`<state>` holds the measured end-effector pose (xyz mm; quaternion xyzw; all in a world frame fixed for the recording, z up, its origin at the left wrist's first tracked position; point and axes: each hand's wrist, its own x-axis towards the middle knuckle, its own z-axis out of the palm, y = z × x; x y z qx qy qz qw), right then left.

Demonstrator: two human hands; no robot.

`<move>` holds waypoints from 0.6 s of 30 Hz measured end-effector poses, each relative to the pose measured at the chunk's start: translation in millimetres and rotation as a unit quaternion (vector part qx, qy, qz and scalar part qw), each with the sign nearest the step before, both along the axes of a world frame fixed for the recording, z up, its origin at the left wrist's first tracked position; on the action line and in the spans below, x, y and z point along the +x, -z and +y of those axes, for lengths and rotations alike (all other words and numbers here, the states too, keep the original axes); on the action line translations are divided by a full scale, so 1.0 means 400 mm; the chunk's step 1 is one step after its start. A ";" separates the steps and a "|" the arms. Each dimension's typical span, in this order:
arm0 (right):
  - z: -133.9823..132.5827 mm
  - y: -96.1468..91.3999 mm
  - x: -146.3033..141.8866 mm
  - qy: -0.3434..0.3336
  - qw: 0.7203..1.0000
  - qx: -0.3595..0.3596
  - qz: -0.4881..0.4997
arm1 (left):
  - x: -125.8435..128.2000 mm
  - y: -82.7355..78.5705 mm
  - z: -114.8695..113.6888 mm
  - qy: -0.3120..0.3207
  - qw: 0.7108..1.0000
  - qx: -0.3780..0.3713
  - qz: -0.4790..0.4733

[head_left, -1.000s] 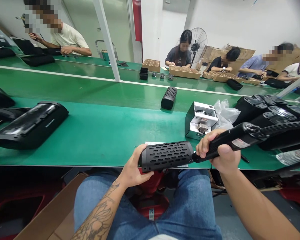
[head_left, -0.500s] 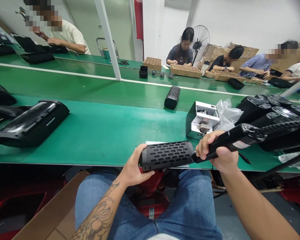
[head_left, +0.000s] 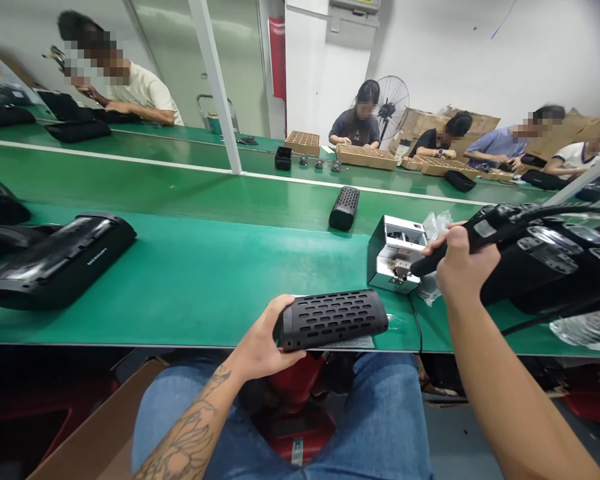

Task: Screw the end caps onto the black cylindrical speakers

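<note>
My left hand [head_left: 267, 343] grips one end of a black speaker housing [head_left: 336, 316] with rows of slots, held at the green bench's front edge. In my right hand [head_left: 465, 267] is a black electric screwdriver [head_left: 485, 230], fingers wrapped round its body. The screwdriver's tip points down-left at the front of a white and black screw feeder [head_left: 397, 257]; whether it touches cannot be made out. A second slotted speaker housing [head_left: 345, 208] lies farther back on the bench.
Larger black speaker bodies [head_left: 60, 260] sit at the left, and several more black units [head_left: 550, 257] crowd the right. Clear plastic bags [head_left: 433, 227] lie behind the feeder. Co-workers [head_left: 357, 120] sit across the bench beside partitioned boxes [head_left: 366, 157]. A white post [head_left: 217, 87] rises beyond.
My right hand has lifted the screwdriver off the speaker housing's right end and moved it up and right to the screw feeder. My left hand keeps its grip on the housing.
</note>
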<state>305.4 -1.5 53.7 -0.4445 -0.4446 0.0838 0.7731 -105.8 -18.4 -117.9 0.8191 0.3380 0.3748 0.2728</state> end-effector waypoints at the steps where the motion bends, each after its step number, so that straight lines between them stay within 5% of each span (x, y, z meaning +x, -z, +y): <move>1: 0.019 0.013 0.016 0.009 1.000 0.002 -0.004 | 0.000 0.005 0.003 0.001 1.000 0.008 -0.002; 9: 0.039 0.089 0.041 -0.010 0.999 -0.016 -0.039 | 0.000 0.040 0.005 0.005 1.000 0.031 -0.001; 15: -0.065 0.001 -0.042 -0.044 0.998 -0.037 -0.006 | 0.009 0.032 0.006 0.016 0.999 0.042 -0.014; 18: -0.143 -0.043 -0.119 -0.178 0.983 -0.042 0.034 | 0.013 0.026 0.008 0.016 0.999 0.044 -0.017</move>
